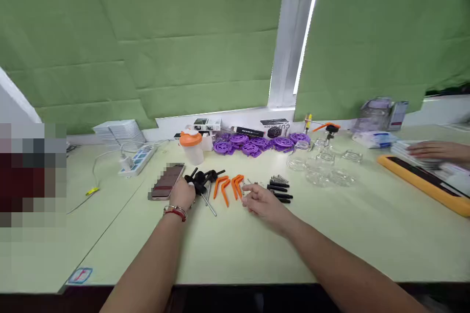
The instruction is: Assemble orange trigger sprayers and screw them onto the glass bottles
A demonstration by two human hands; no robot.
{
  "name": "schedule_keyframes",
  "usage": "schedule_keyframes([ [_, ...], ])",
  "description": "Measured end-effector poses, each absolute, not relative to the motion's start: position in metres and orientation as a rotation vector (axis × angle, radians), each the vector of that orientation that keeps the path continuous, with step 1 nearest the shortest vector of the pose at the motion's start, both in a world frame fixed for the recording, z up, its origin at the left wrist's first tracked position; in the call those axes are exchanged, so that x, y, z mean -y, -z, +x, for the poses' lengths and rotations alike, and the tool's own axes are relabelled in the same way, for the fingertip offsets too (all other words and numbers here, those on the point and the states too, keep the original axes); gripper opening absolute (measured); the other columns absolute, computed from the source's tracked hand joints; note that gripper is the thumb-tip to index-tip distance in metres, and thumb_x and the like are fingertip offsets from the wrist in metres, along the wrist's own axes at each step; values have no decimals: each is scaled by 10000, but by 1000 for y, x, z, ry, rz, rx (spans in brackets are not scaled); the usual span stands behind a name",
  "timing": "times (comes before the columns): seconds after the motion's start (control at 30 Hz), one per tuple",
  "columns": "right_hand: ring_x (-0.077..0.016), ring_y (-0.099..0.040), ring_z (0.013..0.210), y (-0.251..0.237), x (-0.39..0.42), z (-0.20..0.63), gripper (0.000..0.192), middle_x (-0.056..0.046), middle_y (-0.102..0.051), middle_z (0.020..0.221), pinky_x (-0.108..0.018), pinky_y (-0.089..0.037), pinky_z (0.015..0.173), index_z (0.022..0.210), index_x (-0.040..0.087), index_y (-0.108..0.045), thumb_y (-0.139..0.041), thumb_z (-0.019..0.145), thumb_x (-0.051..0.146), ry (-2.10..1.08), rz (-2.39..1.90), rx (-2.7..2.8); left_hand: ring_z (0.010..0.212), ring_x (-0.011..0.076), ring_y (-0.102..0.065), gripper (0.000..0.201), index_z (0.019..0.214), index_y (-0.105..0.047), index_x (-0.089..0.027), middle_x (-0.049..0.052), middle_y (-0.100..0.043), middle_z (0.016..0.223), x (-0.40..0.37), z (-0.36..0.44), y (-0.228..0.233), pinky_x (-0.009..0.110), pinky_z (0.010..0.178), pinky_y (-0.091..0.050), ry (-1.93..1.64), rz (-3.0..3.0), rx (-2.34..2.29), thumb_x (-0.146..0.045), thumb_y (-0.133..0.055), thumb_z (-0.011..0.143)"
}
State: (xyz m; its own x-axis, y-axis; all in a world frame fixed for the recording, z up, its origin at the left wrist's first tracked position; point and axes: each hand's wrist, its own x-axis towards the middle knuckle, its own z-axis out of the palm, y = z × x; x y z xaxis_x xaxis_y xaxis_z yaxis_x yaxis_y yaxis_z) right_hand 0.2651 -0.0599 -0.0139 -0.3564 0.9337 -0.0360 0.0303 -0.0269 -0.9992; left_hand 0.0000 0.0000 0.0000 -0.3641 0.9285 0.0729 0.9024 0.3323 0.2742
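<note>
My left hand is closed at the left side of a cluster of black plastic parts, some with thin metal rods. Its fingers seem to grip one of these black parts; the hand hides most of the contact. My right hand hovers low over the table with its fingers apart, near small metal pieces. Several bent orange arms lie between my two hands. Just beyond the right hand are black rod-like pieces and a group of small screws.
A phone lies left of my left hand, near an orange-lidded cup and a power strip. Purple discs line the back. Clear plastic parts lie right. Another person's hand is beside an orange-edged tray.
</note>
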Motion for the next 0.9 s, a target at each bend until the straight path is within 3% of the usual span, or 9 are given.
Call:
schedule_keyframes([
  [0.2,-100,-446,629,19,61,263,475,23,-493,753,-245,-348,579,1169,183,-496,-619,796,450,-1494,-1017,1515,898,344,-650,255,1014,-521,-147,198,-677,964,7,4,-1,409,681,-487,-372,1755,-2481,-239,-405,807],
  [0.43,-105,-452,631,22,60,266,474,17,-503,751,-247,-349,581,1157,179,-505,-629,784,444,-1476,-1028,1538,866,327,-653,318,1085,-477,-166,175,-677,952,13,9,-5,388,642,-480,-239,1868,-2485,-163,-429,770],
  [0.9,-113,-415,630,28,60,268,408,20,-483,746,-256,-348,582,1140,192,-520,-578,815,433,-1339,-1056,1735,879,324,-645,314,1054,-516,-166,163,-673,954,18,8,-9,377,631,-472,-362,1855,-2515,-161,-398,763],
])
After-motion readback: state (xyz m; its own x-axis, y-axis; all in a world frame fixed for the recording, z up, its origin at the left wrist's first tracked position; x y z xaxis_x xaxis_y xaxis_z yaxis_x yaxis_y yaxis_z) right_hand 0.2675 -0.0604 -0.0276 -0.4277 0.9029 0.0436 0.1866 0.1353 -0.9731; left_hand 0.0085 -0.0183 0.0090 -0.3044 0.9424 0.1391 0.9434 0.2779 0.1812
